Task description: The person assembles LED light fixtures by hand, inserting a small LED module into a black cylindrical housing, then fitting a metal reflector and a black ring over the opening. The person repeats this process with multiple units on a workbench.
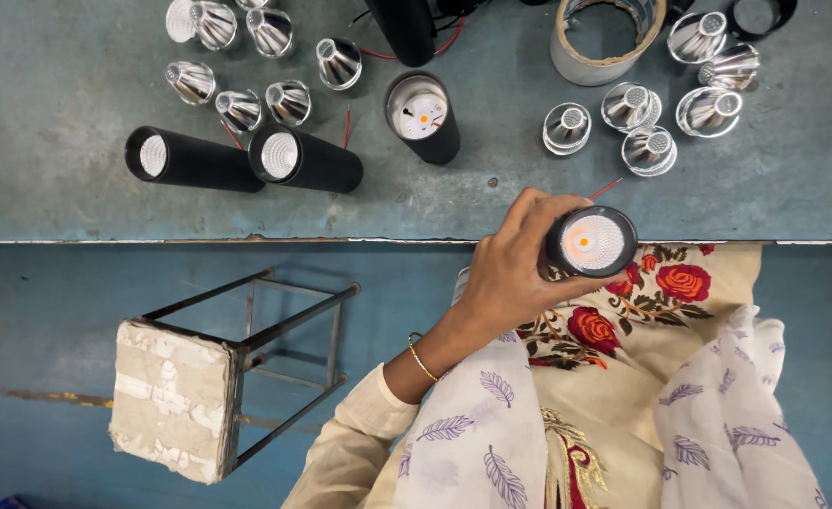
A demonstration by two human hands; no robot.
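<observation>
I see black lamp housings (pixel 195 158), silver reflector cups (pixel 240 106), red wires (pixel 604 189), a grey-blue surface (pixel 58 85), cream cloth embroidered with red roses (pixel 685 281), and a white scarf printed with purple leaves (pixel 473 443)

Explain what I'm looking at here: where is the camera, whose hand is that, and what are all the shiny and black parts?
The single picture comes from a camera worn on a person's head, looking down over their lap and a grey-blue worktable. There is no machine, only bare hands.

The left hand grips a black cylindrical lamp housing, its faceted reflector facing the camera. The right hand is not in view.

On the table lie two more black housings on their sides, and one standing upright showing its inner board. Loose silvery reflector cups sit in two groups, upper left and upper right, beside a roll of tape.

A metal-framed stool stands on the floor at lower left.
</observation>
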